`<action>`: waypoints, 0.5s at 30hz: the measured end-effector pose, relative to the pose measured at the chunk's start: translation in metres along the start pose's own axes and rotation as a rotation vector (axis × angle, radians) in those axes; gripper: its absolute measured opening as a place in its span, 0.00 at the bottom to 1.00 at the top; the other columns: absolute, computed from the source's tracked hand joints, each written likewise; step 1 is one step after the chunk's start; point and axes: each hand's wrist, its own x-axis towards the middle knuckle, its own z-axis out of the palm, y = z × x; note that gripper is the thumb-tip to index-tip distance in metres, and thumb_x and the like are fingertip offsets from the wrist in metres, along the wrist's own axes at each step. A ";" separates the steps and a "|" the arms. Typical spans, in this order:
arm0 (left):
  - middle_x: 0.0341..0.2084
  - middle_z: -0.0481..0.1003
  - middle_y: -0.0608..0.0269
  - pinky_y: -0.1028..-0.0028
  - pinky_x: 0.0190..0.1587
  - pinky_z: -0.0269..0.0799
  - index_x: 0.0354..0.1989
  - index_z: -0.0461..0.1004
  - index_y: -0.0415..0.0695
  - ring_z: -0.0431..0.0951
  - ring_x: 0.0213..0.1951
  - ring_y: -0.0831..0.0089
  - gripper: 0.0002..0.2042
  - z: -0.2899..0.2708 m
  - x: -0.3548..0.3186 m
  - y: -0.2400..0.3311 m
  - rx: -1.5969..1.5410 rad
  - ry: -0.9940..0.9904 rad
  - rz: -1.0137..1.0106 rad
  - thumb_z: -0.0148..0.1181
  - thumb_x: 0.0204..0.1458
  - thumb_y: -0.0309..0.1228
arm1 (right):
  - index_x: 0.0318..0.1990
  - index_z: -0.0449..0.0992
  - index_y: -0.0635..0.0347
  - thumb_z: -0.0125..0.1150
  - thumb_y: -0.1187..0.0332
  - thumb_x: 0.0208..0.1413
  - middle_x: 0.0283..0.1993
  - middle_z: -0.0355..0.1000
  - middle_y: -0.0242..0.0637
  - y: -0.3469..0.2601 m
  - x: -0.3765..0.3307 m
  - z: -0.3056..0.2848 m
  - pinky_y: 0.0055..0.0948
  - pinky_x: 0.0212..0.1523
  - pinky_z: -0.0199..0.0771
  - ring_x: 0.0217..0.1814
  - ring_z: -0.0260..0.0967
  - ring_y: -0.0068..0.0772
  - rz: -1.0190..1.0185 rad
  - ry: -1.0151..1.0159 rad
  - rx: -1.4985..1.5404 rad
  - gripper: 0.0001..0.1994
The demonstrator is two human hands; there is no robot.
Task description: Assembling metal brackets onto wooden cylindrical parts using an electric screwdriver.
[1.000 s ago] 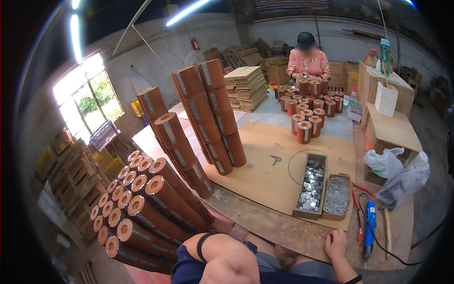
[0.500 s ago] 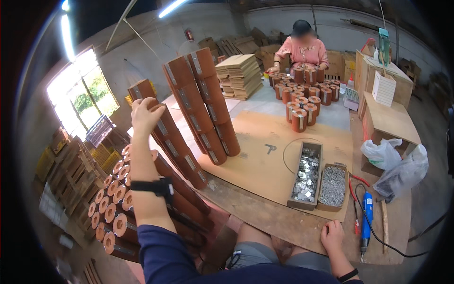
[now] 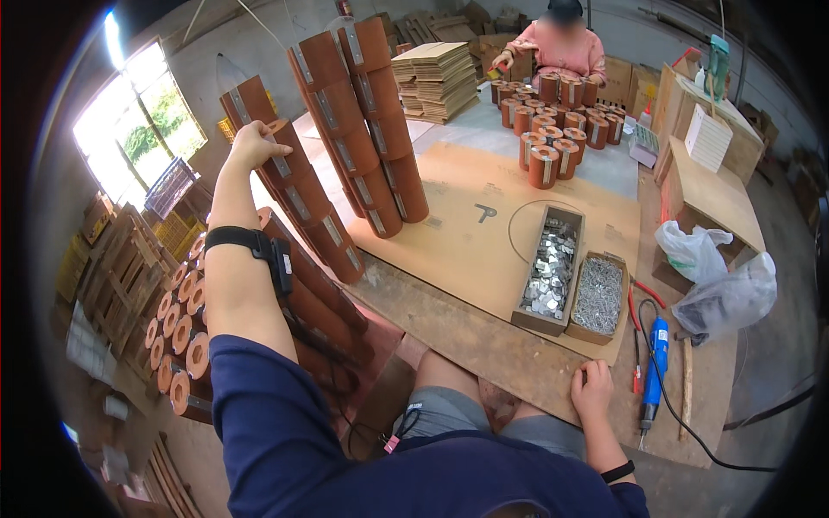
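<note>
Now lowered from a raised fist onto the leaning column of orange-brown tubes (image 3: 285,186): left hand (image 3: 253,145), fingers curled over the top tube's edge, gripping, not spread. Right hand (image 3: 591,388) loosely curled, resting on the table edge (image 3: 484,345), holding nothing, just beside the blue power tool (image 3: 654,358). Step, by judgement: steadying or taking the top tube. Next move needs a firm grip without toppling the stack.
</note>
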 end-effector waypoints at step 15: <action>0.47 0.63 0.49 0.68 0.37 0.72 0.27 0.69 0.42 0.73 0.41 0.59 0.22 0.118 -0.275 0.133 -0.478 -0.321 0.944 0.73 0.20 0.27 | 0.27 0.70 0.57 0.58 0.71 0.41 0.30 0.65 0.39 0.017 -0.009 0.003 0.38 0.33 0.67 0.36 0.66 0.42 0.109 -0.052 0.099 0.05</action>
